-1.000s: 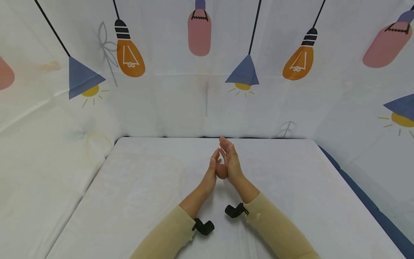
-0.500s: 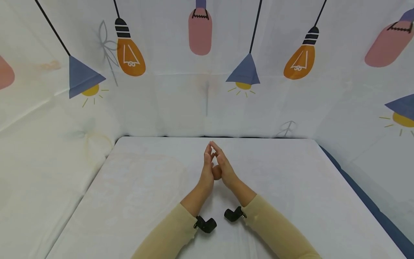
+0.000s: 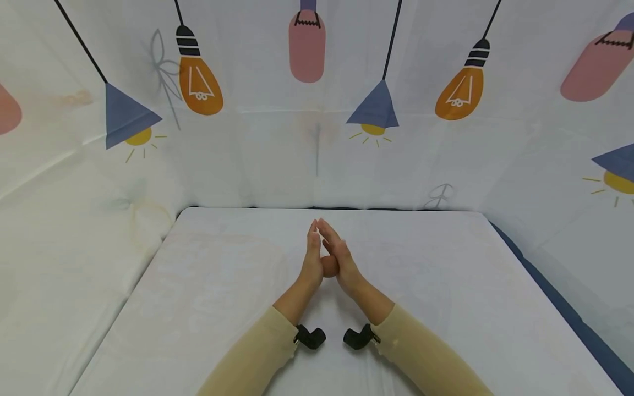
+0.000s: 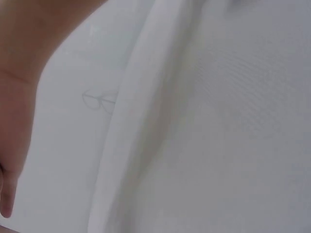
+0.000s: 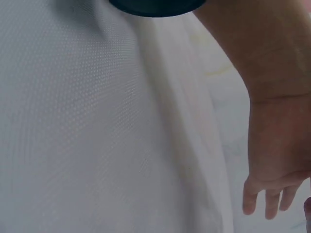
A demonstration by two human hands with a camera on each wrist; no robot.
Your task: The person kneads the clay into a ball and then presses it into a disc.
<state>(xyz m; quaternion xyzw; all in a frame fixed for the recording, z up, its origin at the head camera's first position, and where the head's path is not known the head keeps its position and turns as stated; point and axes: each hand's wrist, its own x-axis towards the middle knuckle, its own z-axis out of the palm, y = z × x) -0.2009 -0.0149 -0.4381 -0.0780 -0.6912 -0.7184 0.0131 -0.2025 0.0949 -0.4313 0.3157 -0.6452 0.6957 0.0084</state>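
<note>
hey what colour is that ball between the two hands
The ball is reddish brown; it shows best in the head view.

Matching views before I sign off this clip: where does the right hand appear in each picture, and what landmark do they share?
Head: the right hand is right of centre, against the brown ball.
Left wrist: not identifiable; the left hand shows at the left edge.
Right wrist: lower right, fingers pointing down.
Shared landmark: the white tabletop.
</note>
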